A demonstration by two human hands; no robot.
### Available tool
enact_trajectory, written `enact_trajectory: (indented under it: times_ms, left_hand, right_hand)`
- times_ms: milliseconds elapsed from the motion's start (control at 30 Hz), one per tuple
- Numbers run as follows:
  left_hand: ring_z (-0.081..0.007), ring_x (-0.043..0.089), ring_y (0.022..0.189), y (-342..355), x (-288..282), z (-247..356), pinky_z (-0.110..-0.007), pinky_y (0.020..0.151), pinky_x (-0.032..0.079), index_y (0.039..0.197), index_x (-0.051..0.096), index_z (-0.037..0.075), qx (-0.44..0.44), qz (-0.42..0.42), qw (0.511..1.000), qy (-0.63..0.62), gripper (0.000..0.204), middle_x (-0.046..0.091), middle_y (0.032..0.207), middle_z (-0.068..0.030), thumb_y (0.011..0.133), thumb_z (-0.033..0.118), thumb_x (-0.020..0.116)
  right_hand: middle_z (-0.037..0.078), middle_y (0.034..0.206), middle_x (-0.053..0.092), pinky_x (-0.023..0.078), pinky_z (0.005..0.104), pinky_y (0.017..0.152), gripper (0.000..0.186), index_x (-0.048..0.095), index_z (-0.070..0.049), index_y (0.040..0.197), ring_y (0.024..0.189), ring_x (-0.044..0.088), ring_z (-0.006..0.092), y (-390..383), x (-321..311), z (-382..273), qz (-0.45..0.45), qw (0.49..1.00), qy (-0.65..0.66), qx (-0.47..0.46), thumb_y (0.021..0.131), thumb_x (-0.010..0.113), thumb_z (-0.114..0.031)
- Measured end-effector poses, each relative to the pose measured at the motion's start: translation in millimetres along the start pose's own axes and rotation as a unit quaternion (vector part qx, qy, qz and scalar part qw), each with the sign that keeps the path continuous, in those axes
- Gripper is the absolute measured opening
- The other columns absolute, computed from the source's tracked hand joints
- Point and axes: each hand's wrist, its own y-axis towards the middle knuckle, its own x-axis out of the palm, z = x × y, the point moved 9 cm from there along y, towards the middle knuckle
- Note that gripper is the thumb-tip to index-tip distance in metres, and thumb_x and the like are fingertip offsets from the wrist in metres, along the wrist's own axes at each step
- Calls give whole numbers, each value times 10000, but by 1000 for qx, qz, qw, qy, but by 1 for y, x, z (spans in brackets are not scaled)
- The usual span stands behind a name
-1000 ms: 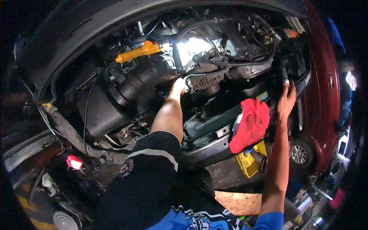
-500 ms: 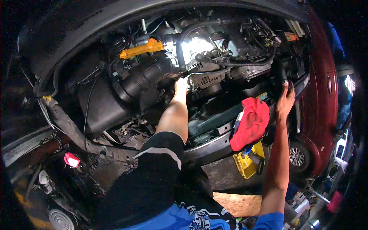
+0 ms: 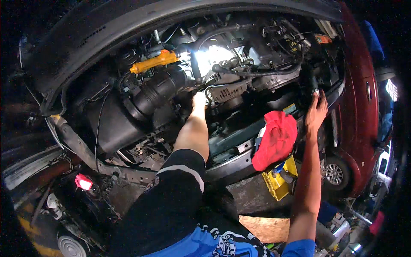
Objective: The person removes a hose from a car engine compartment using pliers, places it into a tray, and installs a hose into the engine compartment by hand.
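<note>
My left hand (image 3: 199, 101) reaches deep into the open engine bay. Its fingers look curled beside the finned metal alternator (image 3: 229, 92), partly lost in glare, and what they hold is hidden. Behind that hand runs a ribbed black air intake duct (image 3: 160, 88), joined to a black air filter box (image 3: 111, 122). Over at the bay's right end, my right hand (image 3: 317, 112) has its fingers stretched forward. The fingertips touch the end of a thick black hose (image 3: 312, 81) near the front panel.
An orange-yellow work light (image 3: 154, 61) lies behind the duct, near a bright lit patch. A red cloth (image 3: 276, 139) drapes over the front crossmember (image 3: 229, 167). Below it is a yellow tray (image 3: 278, 184). A red car (image 3: 359, 115) stands close on the right.
The view has shifted slightly, so the cloth and engine parts appear a little farther left. Both hands stay at the same spots on the engine.
</note>
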Motion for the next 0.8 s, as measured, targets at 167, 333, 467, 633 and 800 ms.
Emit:
enact_trajectory:
  times_ms: [167, 333, 467, 633, 800]
  left_hand:
    - [-380, 658, 1002, -14, -4, -5, -441, 842, 534, 1019, 699, 33, -46, 49, 989, -129, 282, 680, 1023, -237, 848, 248, 634]
    - [-368, 674, 986, -24, -16, 1, -440, 807, 541, 1000, 698, 21, -70, 116, 990, -38, 316, 691, 1007, -227, 841, 290, 648]
    - [-367, 677, 979, -38, -28, 12, -436, 803, 539, 1000, 709, 15, -60, 103, 991, -58, 321, 690, 1013, -233, 849, 290, 640]
    - [-379, 669, 994, -49, -34, 24, -448, 830, 533, 1036, 705, 29, -42, 99, 993, -46, 350, 685, 1027, -236, 865, 317, 604]
    - [-384, 670, 988, -40, -22, 12, -455, 816, 534, 1040, 703, 47, -54, 91, 994, -38, 358, 687, 1029, -232, 875, 334, 566]
  right_hand:
    - [192, 1320, 540, 346, 436, 1048, 530, 525, -77, 1341, 1222, 479, 381, 1, 1, 5, 3, 1000, -12, 10, 978, 441, -454]
    - [193, 1312, 543, 340, 438, 1051, 535, 523, -80, 1342, 1223, 479, 381, 1, 1, 9, 7, 1000, -9, 29, 974, 448, -461]
    - [191, 1316, 542, 336, 439, 1056, 525, 524, -80, 1340, 1226, 479, 376, 0, 0, 3, 6, 1000, -7, 22, 975, 450, -451]
    - [189, 1307, 549, 338, 439, 1054, 521, 522, -80, 1341, 1224, 479, 373, 2, -2, -1, 16, 1000, -8, 10, 974, 456, -444]
    - [189, 1303, 552, 351, 445, 1046, 519, 526, -82, 1340, 1221, 482, 373, 2, 1, 6, 10, 1000, 0, 11, 973, 458, -443]
